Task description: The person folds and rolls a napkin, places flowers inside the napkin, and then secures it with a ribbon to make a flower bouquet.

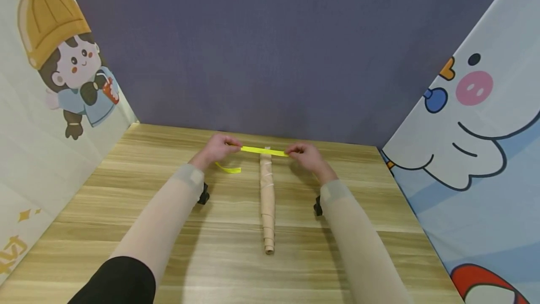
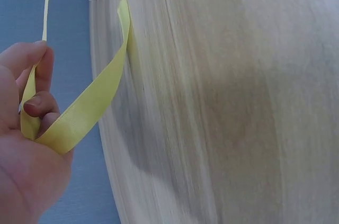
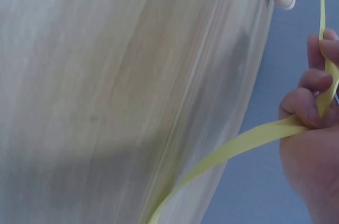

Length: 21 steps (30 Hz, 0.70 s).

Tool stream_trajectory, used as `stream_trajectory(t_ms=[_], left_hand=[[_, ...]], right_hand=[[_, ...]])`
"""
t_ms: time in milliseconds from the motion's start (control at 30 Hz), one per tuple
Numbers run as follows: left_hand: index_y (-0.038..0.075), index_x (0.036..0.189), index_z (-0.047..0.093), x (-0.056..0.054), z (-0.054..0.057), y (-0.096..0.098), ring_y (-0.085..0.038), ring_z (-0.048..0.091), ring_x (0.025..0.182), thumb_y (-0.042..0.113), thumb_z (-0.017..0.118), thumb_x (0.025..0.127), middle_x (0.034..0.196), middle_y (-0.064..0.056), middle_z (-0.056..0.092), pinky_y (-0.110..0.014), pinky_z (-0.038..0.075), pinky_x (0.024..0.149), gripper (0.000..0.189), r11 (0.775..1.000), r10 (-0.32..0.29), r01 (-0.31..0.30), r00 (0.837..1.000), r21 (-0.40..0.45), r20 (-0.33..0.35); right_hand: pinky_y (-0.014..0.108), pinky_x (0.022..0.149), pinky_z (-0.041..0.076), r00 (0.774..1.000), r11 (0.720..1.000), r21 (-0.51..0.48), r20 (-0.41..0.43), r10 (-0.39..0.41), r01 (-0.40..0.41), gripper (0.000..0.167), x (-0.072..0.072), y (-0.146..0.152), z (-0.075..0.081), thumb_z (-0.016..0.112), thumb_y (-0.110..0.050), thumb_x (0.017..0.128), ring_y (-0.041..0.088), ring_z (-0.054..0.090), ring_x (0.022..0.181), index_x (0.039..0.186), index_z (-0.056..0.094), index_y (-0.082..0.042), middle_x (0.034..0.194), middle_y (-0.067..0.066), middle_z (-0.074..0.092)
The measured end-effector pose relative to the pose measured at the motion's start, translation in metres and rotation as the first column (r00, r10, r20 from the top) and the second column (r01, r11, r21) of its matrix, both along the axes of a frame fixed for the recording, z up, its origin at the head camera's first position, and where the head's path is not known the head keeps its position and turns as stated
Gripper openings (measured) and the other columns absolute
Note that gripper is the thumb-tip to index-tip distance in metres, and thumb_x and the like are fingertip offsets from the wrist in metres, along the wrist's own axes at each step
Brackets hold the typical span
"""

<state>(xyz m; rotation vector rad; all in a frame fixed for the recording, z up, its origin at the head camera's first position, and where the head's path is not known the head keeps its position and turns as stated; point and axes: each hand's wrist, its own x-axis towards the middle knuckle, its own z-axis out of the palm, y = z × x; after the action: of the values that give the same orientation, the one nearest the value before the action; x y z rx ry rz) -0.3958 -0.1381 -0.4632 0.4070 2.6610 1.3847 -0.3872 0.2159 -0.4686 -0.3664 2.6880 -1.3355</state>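
Observation:
A yellow ribbon point(image 1: 257, 149) is stretched level between the two hands, over the far end of a beige rolled bundle point(image 1: 267, 196). The left hand point(image 1: 221, 147) pinches it between thumb and fingertips; in the left wrist view the ribbon point(image 2: 87, 110) loops through the palm and its free end hangs over the table. The right hand point(image 1: 307, 156) pinches the other side. Its loose tail runs out past the curled fingers point(image 3: 302, 102) in the right wrist view. Whether the ribbon touches the bundle is unclear.
The bundle lies lengthwise on a wood-grain table point(image 1: 228, 266). A dark grey-blue panel point(image 1: 261, 50) stands behind the far edge. Printed cartoon panels flank the table on the left point(image 1: 33, 154) and right point(image 1: 498, 210).

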Motion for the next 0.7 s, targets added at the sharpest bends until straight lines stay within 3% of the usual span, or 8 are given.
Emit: stream_trajectory(t_ms=[167, 467, 533, 667, 700], left_hand=[[0.003, 0.129, 0.079, -0.002, -0.001, 0.000, -0.038, 0.065, 0.134, 0.016, 0.071, 0.108, 0.141, -0.019, 0.074, -0.051, 0.054, 0.114, 0.026, 1.000, -0.010, 0.010, 1.000, -0.001, 0.000], [0.004, 0.129, 0.079, 0.001, 0.003, -0.002, -0.038, 0.064, 0.133, 0.017, 0.069, 0.109, 0.144, -0.019, 0.071, -0.050, 0.054, 0.110, 0.026, 1.000, -0.010, 0.009, 0.998, 0.012, 0.058], [0.005, 0.130, 0.078, 0.001, 0.003, -0.002, -0.038, 0.064, 0.134, 0.017, 0.069, 0.109, 0.144, -0.019, 0.072, -0.050, 0.054, 0.112, 0.027, 1.000, -0.008, 0.008, 0.998, 0.006, 0.060], [0.004, 0.134, 0.077, -0.001, 0.002, 0.001, -0.039, 0.064, 0.137, 0.019, 0.067, 0.110, 0.144, -0.020, 0.072, -0.052, 0.052, 0.117, 0.030, 0.999, 0.024, -0.026, 0.997, 0.025, 0.068], [0.003, 0.135, 0.076, -0.001, 0.003, 0.003, -0.039, 0.064, 0.138, 0.018, 0.067, 0.110, 0.145, -0.020, 0.071, -0.052, 0.051, 0.118, 0.030, 0.998, 0.044, -0.048, 0.996, 0.045, 0.077]], right_hand=[[0.041, 0.096, 0.054, 0.998, 0.999, 0.011, 0.026, 0.050, -0.051, 0.023, -0.001, 0.006, 0.003, 0.061, -0.017, 0.112, 0.031, 0.066, 0.120, 0.125, 0.079, -0.008, 0.136, 0.015, 0.073], [0.036, 0.091, 0.048, 0.997, 0.999, -0.005, 0.063, 0.053, -0.053, 0.029, -0.004, 0.012, 0.004, 0.057, -0.018, 0.111, 0.024, 0.061, 0.107, 0.126, 0.079, -0.008, 0.138, 0.013, 0.074], [0.036, 0.085, 0.046, 0.996, 0.999, -0.020, 0.081, 0.044, -0.043, 0.031, -0.004, 0.013, 0.004, 0.055, -0.018, 0.112, 0.020, 0.056, 0.093, 0.128, 0.079, -0.009, 0.130, 0.005, 0.075], [0.037, 0.073, 0.040, 0.991, 0.994, -0.107, 0.133, 0.016, -0.002, 0.035, -0.003, 0.010, 0.006, 0.052, -0.017, 0.113, 0.014, 0.036, 0.064, 0.138, 0.077, -0.014, 0.088, -0.004, 0.062], [0.037, 0.071, 0.038, 0.990, 0.991, -0.132, 0.139, 0.012, 0.007, 0.037, -0.002, 0.008, 0.006, 0.052, -0.016, 0.113, 0.014, 0.033, 0.062, 0.141, 0.075, -0.014, 0.088, -0.005, 0.060]])
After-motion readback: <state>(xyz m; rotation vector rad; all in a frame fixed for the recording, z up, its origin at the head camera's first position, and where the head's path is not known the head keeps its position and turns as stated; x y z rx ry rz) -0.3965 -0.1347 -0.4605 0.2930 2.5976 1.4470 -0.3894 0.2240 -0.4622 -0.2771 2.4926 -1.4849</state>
